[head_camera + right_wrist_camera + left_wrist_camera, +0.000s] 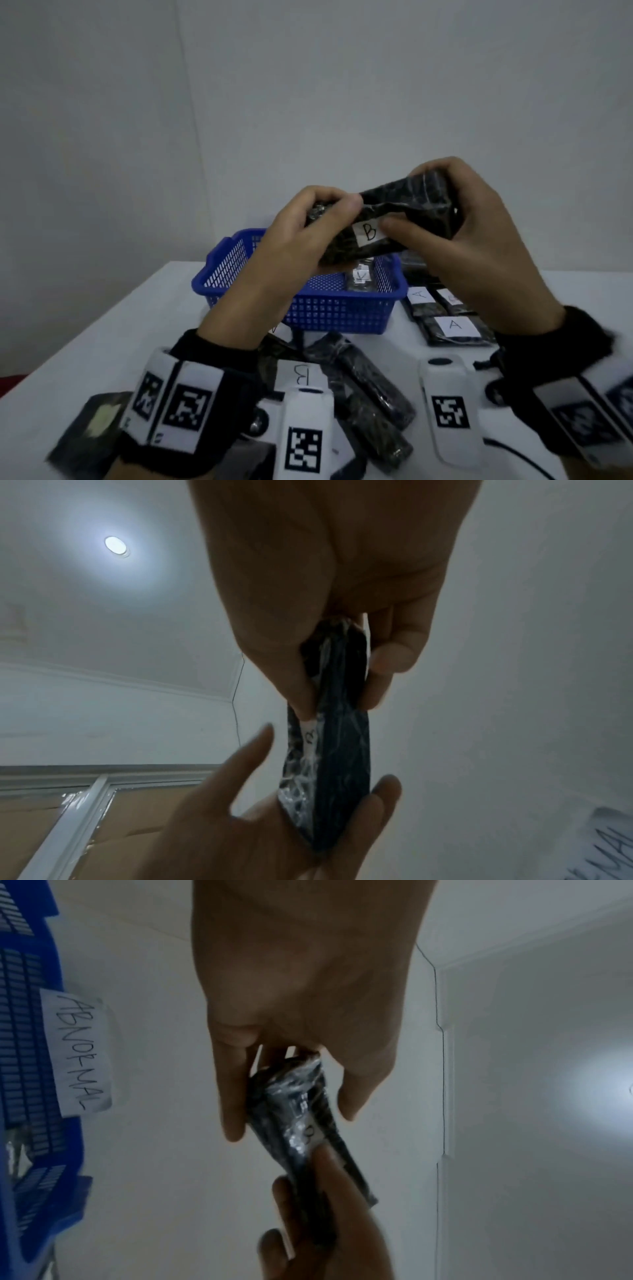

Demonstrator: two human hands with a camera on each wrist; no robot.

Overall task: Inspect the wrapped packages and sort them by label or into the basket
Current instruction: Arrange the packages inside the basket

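both hands hold a "b" package above the basket

the left hand curls its fingers round the left end of a dark wrapped package, thumb pressed on the near face and the other fingers behind it. the right hand grips the right end the same way, its thumb lying along the front just beside a white label marked "b". in the left wrist view the fingers lie close together along one side of the package and the thumb sits on the other. in the right wrist view the right thumb and fingers pinch the upper end while the left hand cups the lower end.

the package is held in the air, tilted with its right end higher, over a blue mesh basket that stands on a white table. one wrapped package lies inside the basket. the left wrist view shows a paper tag on the basket reading "abnormal".

right of the basket lie packages with "a" labels, one behind another. near the table's front edge, between the wrists, is a loose heap of dark packages, one showing a "b" label. both wrists wear black bands with white marker-printed camera units.
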